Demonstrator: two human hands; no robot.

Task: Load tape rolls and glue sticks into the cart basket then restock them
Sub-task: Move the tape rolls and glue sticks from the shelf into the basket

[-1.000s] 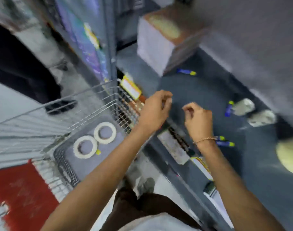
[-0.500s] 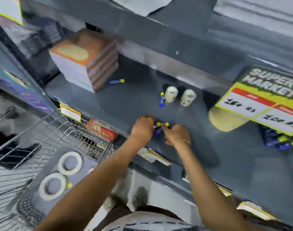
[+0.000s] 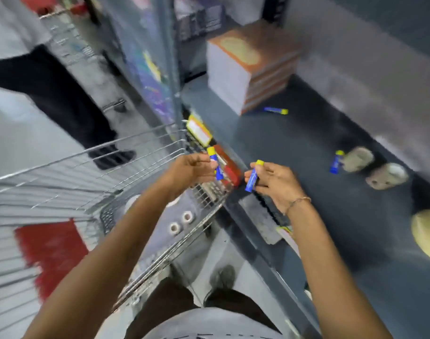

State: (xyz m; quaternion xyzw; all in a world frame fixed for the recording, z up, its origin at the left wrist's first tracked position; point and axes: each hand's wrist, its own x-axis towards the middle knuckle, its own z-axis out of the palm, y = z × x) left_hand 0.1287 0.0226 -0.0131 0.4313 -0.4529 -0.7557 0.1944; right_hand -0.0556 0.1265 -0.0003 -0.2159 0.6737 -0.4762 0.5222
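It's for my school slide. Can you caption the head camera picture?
Left hand and right hand each hold a glue stick between cart and shelf.

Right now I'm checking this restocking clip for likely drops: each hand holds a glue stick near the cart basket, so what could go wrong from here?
1. The left hand pinches its glue stick by the fingertips near the cart basket rim; it might fall outside.
2. The right hand's glue stick hangs over the gap between shelf and basket, so a slip could drop it to the floor.
3. The basket's wire walls have open gaps, so a slim stick might slip through.
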